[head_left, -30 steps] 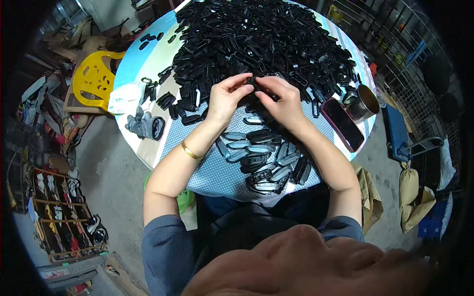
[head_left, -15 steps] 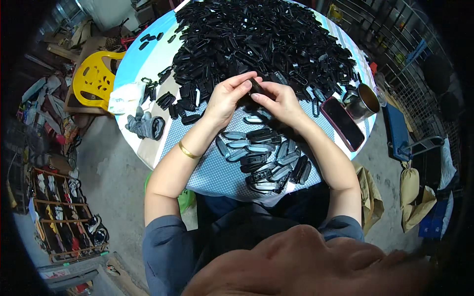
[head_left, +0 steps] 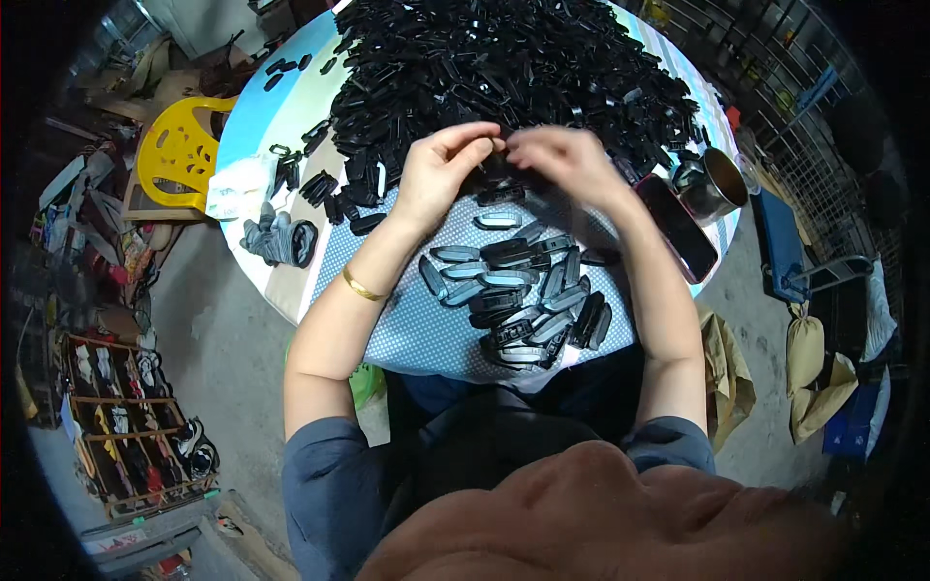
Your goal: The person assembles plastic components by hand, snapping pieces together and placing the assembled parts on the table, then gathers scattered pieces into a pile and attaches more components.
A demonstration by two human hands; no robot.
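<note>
Head view: left hand [head_left: 436,176] narrow, thumb and index fingertips pinching small dark part [head_left: 498,144] at near edge of black parts heap [head_left: 484,73]; part's long axis unclear. Right hand [head_left: 567,160] blurred just beside, its hold cannot tell. Grey-topped oblong piece [head_left: 498,221] below, long axis left-right. Half second ago, dark oblong slanted toward lower right between both hands.

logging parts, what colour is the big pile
The pile is mostly black, clearest in the head view.
</note>
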